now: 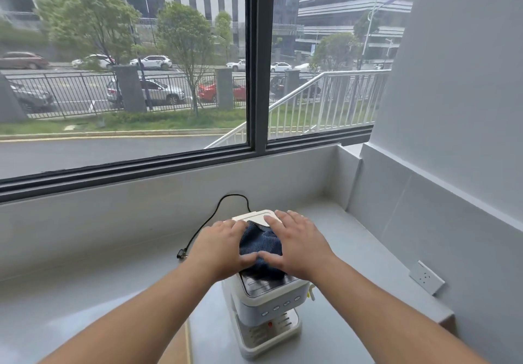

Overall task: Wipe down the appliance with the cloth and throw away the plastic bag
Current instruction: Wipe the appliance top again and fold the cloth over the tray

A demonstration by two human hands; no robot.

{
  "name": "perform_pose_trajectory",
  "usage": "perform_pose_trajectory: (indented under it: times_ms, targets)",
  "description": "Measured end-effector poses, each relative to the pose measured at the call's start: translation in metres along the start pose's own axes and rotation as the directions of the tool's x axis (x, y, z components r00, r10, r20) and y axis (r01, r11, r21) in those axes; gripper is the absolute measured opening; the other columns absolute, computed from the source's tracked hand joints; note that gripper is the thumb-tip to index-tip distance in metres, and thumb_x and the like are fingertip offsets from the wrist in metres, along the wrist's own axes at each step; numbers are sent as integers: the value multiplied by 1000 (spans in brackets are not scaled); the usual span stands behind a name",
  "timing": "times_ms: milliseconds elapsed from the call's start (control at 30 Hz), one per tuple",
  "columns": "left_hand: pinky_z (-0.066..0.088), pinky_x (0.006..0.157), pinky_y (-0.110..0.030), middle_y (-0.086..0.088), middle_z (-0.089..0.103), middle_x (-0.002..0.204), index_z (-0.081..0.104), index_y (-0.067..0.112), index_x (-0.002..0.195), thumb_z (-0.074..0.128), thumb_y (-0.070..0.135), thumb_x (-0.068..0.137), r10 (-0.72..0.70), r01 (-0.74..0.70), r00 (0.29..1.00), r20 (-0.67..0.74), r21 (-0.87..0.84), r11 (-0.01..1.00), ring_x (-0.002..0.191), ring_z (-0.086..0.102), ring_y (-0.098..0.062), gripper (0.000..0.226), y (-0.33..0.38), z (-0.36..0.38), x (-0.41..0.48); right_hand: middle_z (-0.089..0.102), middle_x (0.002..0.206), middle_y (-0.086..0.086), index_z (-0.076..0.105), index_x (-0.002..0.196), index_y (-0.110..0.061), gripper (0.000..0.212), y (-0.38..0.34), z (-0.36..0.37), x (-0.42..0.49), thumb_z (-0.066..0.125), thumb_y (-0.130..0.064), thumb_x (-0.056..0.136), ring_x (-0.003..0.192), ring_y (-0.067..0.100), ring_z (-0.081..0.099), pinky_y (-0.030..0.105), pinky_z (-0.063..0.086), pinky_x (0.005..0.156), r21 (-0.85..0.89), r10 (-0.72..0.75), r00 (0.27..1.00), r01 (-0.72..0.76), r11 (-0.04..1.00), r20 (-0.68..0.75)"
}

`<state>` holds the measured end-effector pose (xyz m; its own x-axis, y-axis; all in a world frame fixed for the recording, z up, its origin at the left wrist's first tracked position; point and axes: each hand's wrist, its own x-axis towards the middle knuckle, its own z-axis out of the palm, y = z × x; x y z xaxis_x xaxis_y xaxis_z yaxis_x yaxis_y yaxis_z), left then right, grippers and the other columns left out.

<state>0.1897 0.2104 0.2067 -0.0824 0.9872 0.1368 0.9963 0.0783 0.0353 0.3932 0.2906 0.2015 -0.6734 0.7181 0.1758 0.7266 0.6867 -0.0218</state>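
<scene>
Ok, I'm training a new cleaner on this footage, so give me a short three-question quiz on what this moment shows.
1. True or false: both hands rest flat on the blue cloth on top of the white appliance.
2. Where does the black power cord's plug lie? A) in the wall socket B) loose on the grey counter, left of the appliance C) in the left hand
3. Fill in: the plastic bag is ____ in this view.

Key
1. True: left hand and right hand press the cloth, palms down.
2. B
3. not visible
</scene>
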Motion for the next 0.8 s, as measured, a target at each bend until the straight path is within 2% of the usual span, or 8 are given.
perform_pose_trajectory:
  times_ms: [133,267,367,500,700,800]
  targets:
    - [51,85,-40,6,69,113,55,30,119,47,74,77,-27,27,997,67,0,1000,109,63,-23,62,-4,6,-5,52,144,0,39,151,-29,89,-10,10,-1,35,-85,82,127,25,51,42,45,103,-4,-10,999,10,1000,34]
    - [48,77,-37,7,70,109,57,32,118,49,69,80,-36,39,996,85,-33,999,105,63,-22,54,-8,15,-9,60,128,-2,52,132,-29,73,-18,18,-2,36,-81,82,115,23,56,41,48,91,-14,31,997,-30,999,75]
    - [49,73,-36,7,71,105,58,32,115,51,65,80,-26,32,996,83,-71,997,101,64,-22,48,-12,20,-11,61,126,-2,51,129,-30,68,-22,21,-1,39,-78,82,116,24,55,42,49,92,-15,64,993,-63,998,94]
    - [53,78,-37,6,70,102,59,31,111,53,61,82,-2,12,996,87,-113,993,98,64,-23,42,-16,23,-12,62,123,-3,51,128,-29,66,-25,21,1,42,-77,82,114,24,57,42,49,93,22,165,982,-168,986,86]
    - [50,80,-34,9,69,107,62,32,112,55,56,85,36,-28,998,45,-170,985,105,61,-19,36,-24,28,-9,59,120,1,55,127,-25,60,-28,19,7,54,-69,85,115,27,53,43,47,95,33,277,954,-283,959,115]
    - [51,85,-33,12,68,110,64,34,111,58,49,89,50,-48,999,5,-234,971,109,60,-16,28,-28,31,-5,57,117,1,59,118,-24,50,-31,16,9,59,-63,87,114,27,52,41,47,95,42,297,945,-305,952,134]
